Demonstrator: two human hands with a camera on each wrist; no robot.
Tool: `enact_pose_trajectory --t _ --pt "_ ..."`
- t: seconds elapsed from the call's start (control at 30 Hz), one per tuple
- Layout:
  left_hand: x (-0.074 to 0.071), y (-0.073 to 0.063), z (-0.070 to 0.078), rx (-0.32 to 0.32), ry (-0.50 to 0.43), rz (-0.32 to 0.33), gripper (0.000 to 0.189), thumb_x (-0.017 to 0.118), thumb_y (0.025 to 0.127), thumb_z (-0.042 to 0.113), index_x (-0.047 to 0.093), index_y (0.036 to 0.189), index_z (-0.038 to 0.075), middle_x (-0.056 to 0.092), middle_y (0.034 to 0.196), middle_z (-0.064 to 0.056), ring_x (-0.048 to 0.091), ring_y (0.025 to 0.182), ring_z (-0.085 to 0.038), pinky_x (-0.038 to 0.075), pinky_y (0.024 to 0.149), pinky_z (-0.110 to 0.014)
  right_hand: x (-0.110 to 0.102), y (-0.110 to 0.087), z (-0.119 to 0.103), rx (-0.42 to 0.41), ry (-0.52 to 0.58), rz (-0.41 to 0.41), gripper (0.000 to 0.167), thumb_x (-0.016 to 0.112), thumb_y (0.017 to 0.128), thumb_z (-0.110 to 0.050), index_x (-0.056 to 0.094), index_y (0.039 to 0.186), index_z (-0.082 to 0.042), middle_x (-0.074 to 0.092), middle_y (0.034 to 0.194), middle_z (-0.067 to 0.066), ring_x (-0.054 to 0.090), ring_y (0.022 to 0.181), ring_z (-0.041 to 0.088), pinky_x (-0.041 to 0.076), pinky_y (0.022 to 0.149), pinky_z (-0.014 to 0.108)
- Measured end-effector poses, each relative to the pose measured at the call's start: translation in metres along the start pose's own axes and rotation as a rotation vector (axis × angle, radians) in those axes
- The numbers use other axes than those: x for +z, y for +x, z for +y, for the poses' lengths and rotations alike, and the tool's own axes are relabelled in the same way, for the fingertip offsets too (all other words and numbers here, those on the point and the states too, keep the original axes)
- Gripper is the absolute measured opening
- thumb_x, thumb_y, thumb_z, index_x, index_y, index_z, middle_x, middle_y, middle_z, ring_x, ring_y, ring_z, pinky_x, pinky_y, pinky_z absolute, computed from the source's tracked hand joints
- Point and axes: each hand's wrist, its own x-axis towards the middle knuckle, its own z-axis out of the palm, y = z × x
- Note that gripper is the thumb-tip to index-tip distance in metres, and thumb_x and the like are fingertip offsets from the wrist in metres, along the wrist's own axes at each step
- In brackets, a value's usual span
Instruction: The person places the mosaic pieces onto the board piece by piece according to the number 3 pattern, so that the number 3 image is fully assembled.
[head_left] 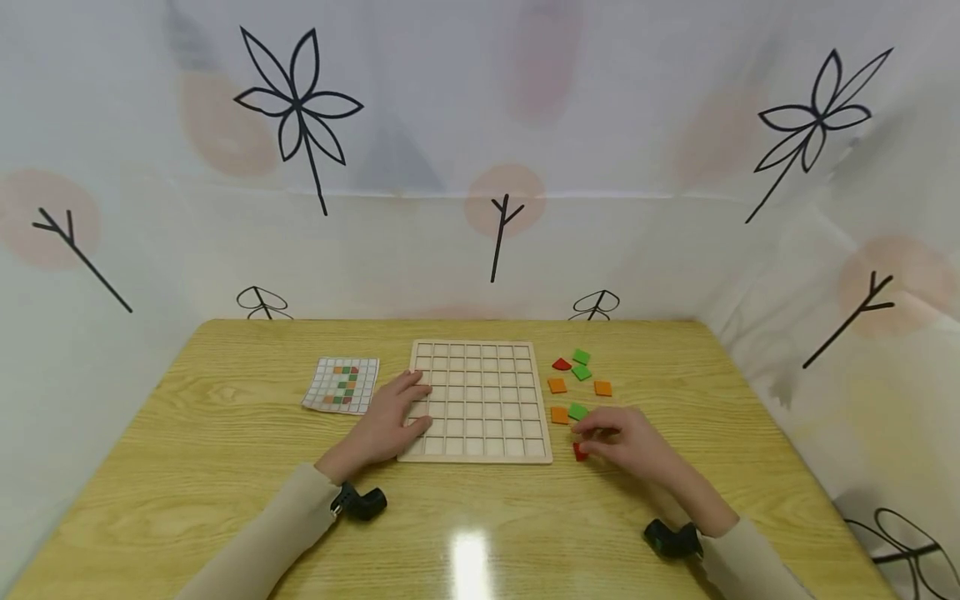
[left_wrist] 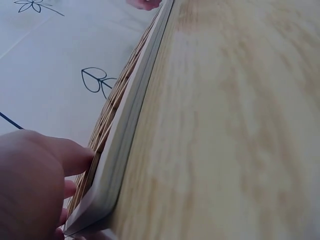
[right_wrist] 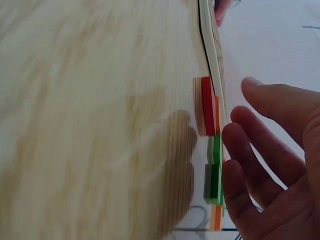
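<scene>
You're picking out a piece, it seems: your right hand is parted, the small flat red tile right at its thumb tip. Your left hand rests loosely spread on the pale wooden grid board; next calls for a neat pinch.

You are at a wood-grain table in a screened-off booth: pale, creased cloth rises behind it and along the left and right of the frame, printed with black plant outlines and soft blotches. Home or workplace, you cannot tell.
</scene>
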Motion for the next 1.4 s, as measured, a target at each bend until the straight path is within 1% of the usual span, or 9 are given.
enact_pose_trajectory --t 0.13,0.23,0.4,0.57,0.67,0.83,1.03,1.27,1.4 --pt "-0.001 0.001 0.0 0.005 0.025 -0.014 0.049 0.066 0.097 0.027 0.056 0.137 0.0 0.039 0.152 -0.023 0.029 0.144 -0.041 0.025 0.112 -0.061 -0.004 -0.004 0.005 0.009 -0.034 -0.045 0.02 0.081 0.085 -0.011 0.077 0.103 -0.015 0.072 0.099 -0.006 0.064 0.088 0.009 0.053 0.074 0.027" --pt "-0.002 0.001 0.001 0.006 0.028 -0.017 0.05 0.066 0.097 0.028 0.056 0.137 0.0 0.039 0.152 -0.022 0.029 0.144 -0.041 0.024 0.112 -0.06 -0.006 -0.006 0.007 -0.002 -0.025 -0.068 0.02 0.081 0.085 -0.012 0.077 0.103 -0.018 0.072 0.101 -0.007 0.064 0.091 0.01 0.053 0.076 0.028" --pt "-0.003 0.002 0.001 -0.002 0.024 -0.018 0.05 0.067 0.097 0.029 0.056 0.137 0.001 0.039 0.152 -0.022 0.029 0.144 -0.041 0.024 0.113 -0.059 -0.005 -0.007 0.008 -0.032 0.006 -0.103 0.02 0.079 0.085 -0.008 0.077 0.103 -0.017 0.072 0.102 -0.005 0.066 0.094 0.013 0.054 0.079 0.029" --pt "-0.004 0.003 0.002 -0.008 0.032 -0.038 0.051 0.066 0.097 0.032 0.055 0.138 0.003 0.038 0.153 -0.021 0.028 0.144 -0.04 0.023 0.113 -0.06 -0.004 -0.007 0.008 -0.039 -0.02 -0.111 0.022 0.079 0.085 -0.003 0.077 0.102 -0.016 0.071 0.101 -0.005 0.065 0.091 0.012 0.054 0.075 0.029" --pt "-0.004 0.004 0.003 -0.008 0.039 -0.043 0.051 0.065 0.098 0.032 0.055 0.138 0.003 0.037 0.153 -0.021 0.028 0.143 -0.041 0.023 0.112 -0.06 -0.004 -0.005 0.007 -0.028 -0.041 -0.117 0.022 0.079 0.084 -0.004 0.077 0.102 -0.016 0.071 0.1 -0.007 0.064 0.09 0.01 0.054 0.074 0.029" --pt "-0.003 0.004 0.001 -0.006 0.051 -0.042 0.05 0.065 0.098 0.033 0.055 0.137 0.004 0.037 0.153 -0.021 0.028 0.143 -0.041 0.024 0.112 -0.06 -0.003 -0.003 0.004 -0.008 -0.095 -0.132 0.025 0.082 0.083 -0.009 0.077 0.106 -0.017 0.07 0.103 -0.01 0.063 0.094 0.008 0.053 0.079 0.029" --pt "-0.002 0.002 0.0 -0.008 0.043 -0.034 0.049 0.064 0.099 0.033 0.055 0.137 0.004 0.038 0.153 -0.021 0.029 0.143 -0.042 0.025 0.111 -0.061 -0.002 0.0 0.001 0.035 -0.127 -0.166 0.028 0.081 0.083 -0.008 0.076 0.109 -0.017 0.069 0.105 -0.01 0.062 0.097 0.008 0.053 0.081 0.03" --pt "-0.001 0.002 0.0 -0.007 0.032 -0.035 0.05 0.065 0.098 0.032 0.055 0.137 0.003 0.037 0.153 -0.022 0.029 0.142 -0.042 0.024 0.112 -0.061 -0.002 0.002 -0.001 0.068 -0.189 -0.182 0.03 0.082 0.082 -0.013 0.075 0.111 -0.015 0.065 0.099 -0.013 0.055 0.085 0.005 0.05 0.072 0.026" --pt "0.0 0.001 -0.001 -0.003 0.039 -0.037 0.05 0.064 0.098 0.033 0.055 0.137 0.003 0.038 0.153 -0.021 0.03 0.142 -0.042 0.024 0.111 -0.062 -0.001 0.003 -0.002 0.055 -0.194 -0.169 0.03 0.081 0.081 -0.011 0.076 0.11 -0.015 0.061 0.094 -0.013 0.051 0.08 0.006 0.046 0.067 0.025"
